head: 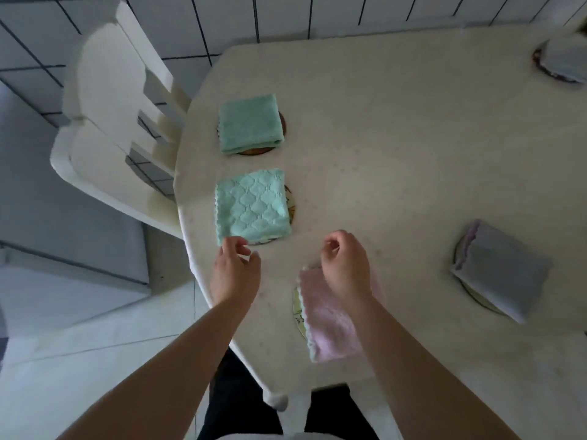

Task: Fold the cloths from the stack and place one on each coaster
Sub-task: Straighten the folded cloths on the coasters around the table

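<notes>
A folded mint cloth with a wavy pattern (252, 206) lies on a round coaster (291, 204) near the table's left edge. My left hand (235, 269) hovers just below its near corner, fingers curled and holding nothing. My right hand (344, 262) hangs loosely curled over the table, above a folded pink cloth (327, 319) resting on a coaster (298, 312). Farther back, a plain mint cloth (251, 123) covers a brown coaster (282, 123). A grey cloth (502, 268) sits on a coaster (476, 296) at the right.
Another grey cloth on a dark coaster (563, 58) lies at the far right corner. The cream table (397, 154) stands beside a white plastic chair (114, 122) on the left. Tiled wall behind, pale floor below.
</notes>
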